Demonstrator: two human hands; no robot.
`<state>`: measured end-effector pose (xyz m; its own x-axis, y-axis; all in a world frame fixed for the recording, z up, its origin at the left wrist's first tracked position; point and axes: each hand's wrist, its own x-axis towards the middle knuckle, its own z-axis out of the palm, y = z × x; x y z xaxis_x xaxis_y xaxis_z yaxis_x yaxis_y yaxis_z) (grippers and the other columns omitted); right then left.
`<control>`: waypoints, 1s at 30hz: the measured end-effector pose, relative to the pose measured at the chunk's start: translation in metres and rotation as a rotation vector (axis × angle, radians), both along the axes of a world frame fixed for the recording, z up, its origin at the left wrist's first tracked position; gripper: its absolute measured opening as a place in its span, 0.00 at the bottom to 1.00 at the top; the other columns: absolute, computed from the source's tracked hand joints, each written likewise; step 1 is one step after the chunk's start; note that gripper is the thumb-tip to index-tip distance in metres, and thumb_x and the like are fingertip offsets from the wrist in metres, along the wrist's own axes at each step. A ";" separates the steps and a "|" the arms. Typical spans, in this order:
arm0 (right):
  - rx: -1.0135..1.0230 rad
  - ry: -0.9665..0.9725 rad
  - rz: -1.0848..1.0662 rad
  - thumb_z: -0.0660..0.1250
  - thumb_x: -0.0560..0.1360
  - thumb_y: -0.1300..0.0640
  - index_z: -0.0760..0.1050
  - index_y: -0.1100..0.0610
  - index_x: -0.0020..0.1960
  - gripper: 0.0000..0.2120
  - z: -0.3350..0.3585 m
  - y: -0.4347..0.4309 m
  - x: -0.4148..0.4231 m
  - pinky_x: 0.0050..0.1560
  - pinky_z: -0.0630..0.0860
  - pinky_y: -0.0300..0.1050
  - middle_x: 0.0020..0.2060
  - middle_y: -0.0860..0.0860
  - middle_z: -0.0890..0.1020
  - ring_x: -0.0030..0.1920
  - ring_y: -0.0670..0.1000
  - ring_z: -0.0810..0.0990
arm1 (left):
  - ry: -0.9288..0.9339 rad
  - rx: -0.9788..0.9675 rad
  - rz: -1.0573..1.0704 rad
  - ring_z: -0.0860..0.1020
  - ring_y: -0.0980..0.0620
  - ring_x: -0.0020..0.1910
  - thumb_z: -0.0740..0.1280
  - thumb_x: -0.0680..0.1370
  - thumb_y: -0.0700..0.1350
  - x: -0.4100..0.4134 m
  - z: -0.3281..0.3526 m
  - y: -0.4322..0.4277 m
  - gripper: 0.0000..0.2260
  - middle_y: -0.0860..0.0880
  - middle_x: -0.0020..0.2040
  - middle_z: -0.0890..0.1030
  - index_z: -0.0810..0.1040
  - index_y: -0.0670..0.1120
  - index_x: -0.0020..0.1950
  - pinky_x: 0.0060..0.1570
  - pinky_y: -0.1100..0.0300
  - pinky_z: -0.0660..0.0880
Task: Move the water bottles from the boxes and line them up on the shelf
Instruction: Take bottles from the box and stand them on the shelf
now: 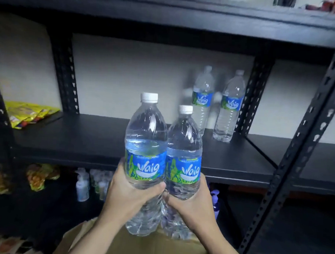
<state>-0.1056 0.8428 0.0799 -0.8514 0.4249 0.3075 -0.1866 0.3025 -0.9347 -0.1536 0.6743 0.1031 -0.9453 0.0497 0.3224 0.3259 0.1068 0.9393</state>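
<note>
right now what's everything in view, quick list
held water bottles: 2, clear with blue labels, left one, right one
shelved water bottles: 2, clear, blue labels, middle shelf right, and
shelf: 1, black metal
snack packets: several, yellow, middle shelf left
small bottles: several, pale, lower shelf
cardboard box: 1, brown, below hands
left hand: 1, gripping left bottle
right hand: 1, gripping right bottle

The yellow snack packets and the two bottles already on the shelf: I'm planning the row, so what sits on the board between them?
Nothing: in the head view the shelf is bare from the yellow snack packets to the nearer standing bottle.
</note>
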 end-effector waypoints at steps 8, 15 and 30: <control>0.077 0.080 0.033 0.82 0.52 0.47 0.73 0.49 0.60 0.39 0.070 -0.001 -0.056 0.51 0.80 0.36 0.49 0.41 0.85 0.48 0.36 0.83 | 0.151 0.024 0.140 0.83 0.61 0.46 0.82 0.48 0.57 -0.047 0.059 0.000 0.38 0.57 0.47 0.84 0.74 0.54 0.55 0.48 0.57 0.78; 0.181 0.065 0.011 0.83 0.53 0.46 0.73 0.47 0.57 0.35 0.105 0.006 -0.120 0.43 0.73 0.24 0.47 0.39 0.84 0.46 0.31 0.80 | 0.166 0.061 0.269 0.82 0.57 0.45 0.85 0.52 0.50 -0.094 0.088 0.007 0.33 0.57 0.44 0.82 0.74 0.52 0.52 0.46 0.54 0.78; 0.102 0.141 -0.198 0.84 0.58 0.54 0.69 0.56 0.58 0.35 0.129 0.041 -0.268 0.50 0.75 0.43 0.48 0.48 0.79 0.48 0.49 0.79 | 0.103 0.229 0.281 0.83 0.54 0.45 0.85 0.55 0.47 -0.169 0.093 0.017 0.35 0.53 0.48 0.84 0.74 0.50 0.57 0.48 0.54 0.79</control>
